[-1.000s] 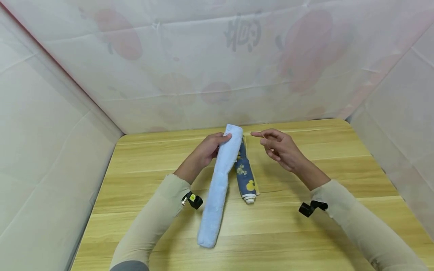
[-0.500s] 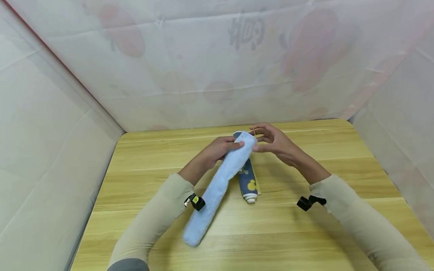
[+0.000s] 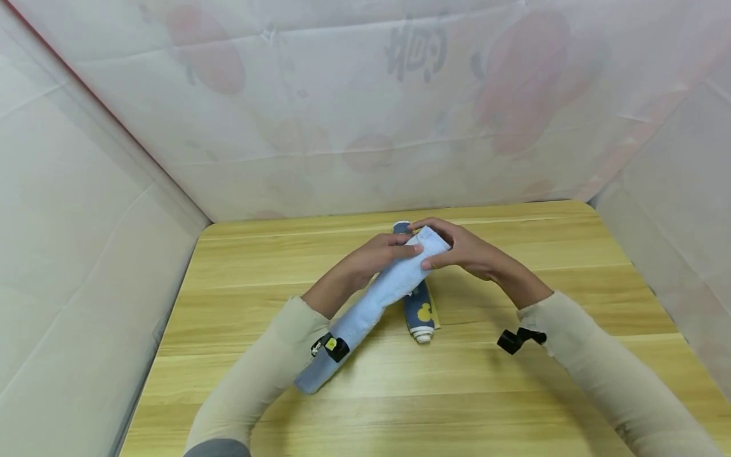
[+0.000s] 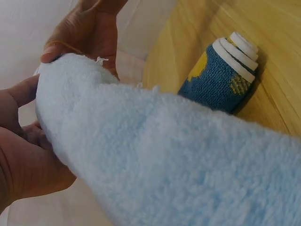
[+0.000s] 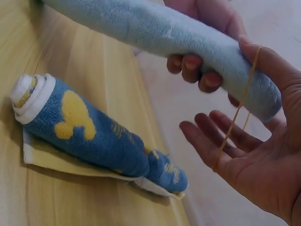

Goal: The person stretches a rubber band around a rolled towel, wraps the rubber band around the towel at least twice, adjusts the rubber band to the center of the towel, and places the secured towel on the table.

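Observation:
My left hand [image 3: 394, 249] grips the far end of a rolled light blue towel [image 3: 374, 301], holding it off the table. The roll slants down toward my left forearm. At that same end is my right hand [image 3: 451, 247], its thumb on top and its spread fingers [image 5: 211, 136] beneath. A thin rubber band [image 5: 235, 113] is stretched from the thumb to those fingers, just past the towel's tip. In the left wrist view the towel [image 4: 164, 155] fills the frame, and the band [image 4: 66, 44] shows on the right thumb.
A dark blue rolled towel with yellow figures [image 3: 419, 308] lies on a yellow cloth [image 5: 61, 165] on the wooden table [image 3: 514, 381], just under the lifted roll. Pale sheeting walls the table on three sides.
The light blue towel's far end has risen and swung right, and its near end slid left by my forearm. My right hand came in from the right to that end.

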